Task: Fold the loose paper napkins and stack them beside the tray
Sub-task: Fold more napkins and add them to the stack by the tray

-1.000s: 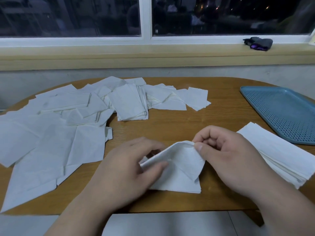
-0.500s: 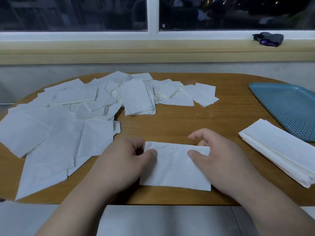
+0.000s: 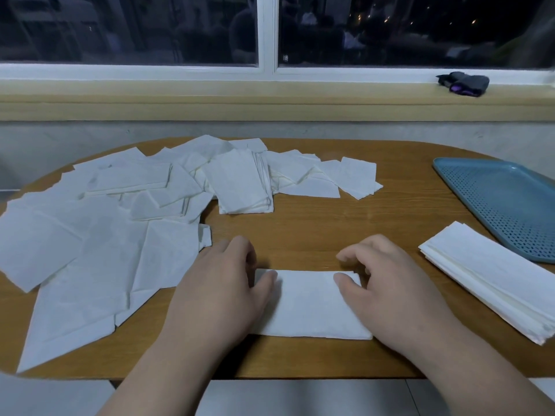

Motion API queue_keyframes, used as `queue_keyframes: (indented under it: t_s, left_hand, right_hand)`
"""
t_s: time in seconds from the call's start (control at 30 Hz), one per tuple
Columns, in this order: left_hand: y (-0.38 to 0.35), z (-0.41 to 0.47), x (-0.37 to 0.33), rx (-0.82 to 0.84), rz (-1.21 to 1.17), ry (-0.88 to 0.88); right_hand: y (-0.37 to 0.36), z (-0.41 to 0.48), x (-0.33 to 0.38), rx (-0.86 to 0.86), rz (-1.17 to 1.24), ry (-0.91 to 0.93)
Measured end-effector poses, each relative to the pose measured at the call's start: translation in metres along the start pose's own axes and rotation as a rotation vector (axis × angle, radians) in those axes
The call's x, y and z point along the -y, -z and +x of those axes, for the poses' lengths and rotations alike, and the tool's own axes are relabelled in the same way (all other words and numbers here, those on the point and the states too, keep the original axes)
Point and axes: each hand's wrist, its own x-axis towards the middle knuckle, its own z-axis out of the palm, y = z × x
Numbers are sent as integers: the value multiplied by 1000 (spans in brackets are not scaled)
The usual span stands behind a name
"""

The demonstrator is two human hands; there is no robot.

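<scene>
- Folded napkin (image 3: 306,304): one, lying flat as a long rectangle on the table (image 3: 345,226) right in front of the person. Its near long edge runs along the table's near edge, with a strip of bare wood between them.
- Left hand (image 3: 216,295): covers the napkin's left end, thumb lying on top and fingers curled at the far left corner. I cannot tell whether they pinch the paper.
- Right hand (image 3: 390,295): thumb on the napkin near its far right corner, fingers curled above the far edge. Whether they grip is likewise unclear.
- Stack of folded napkins (image 3: 486,277): one, set at a slant just beside the near left rim of the tray (image 3: 495,199). Contact between them cannot be judged.
- Tray: one, blue and perforated, at the table's far right, cut off by the frame.
- Loose napkins (image 3: 105,235): an overlapping heap across the left and far side, too layered to count. Its lowest corner reaches the table's near left edge.
- Neater pile (image 3: 243,181): one, within the heap.
- Open room: bare wood stretches from beyond the hands to the tray, and between the right hand and the stack.
- Dark bundle (image 3: 464,83): one, on the window sill (image 3: 270,100).
</scene>
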Motion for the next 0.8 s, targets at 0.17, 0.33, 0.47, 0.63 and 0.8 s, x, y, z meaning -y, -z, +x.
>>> queue_keyframes:
  t_s: [0.17, 0.33, 0.47, 0.63, 0.8]
  left_hand:
    - [2, 11, 3, -21, -114, 25]
    - [-1, 21, 4, 12, -176, 28]
    - [-4, 28, 9, 21, -195, 39]
    - [-9, 33, 8, 22, -225, 38]
    - [-15, 37, 2, 33, -247, 43]
  right_hand:
    - [6, 41, 9, 25, 30, -26]
    - [-3, 119, 9, 64, -68, -89]
    - [-8, 165, -9, 16, -168, -196]
    - [-6, 199, -29, 24, -268, -293]
    - [-9, 214, -39, 44, -274, -328]
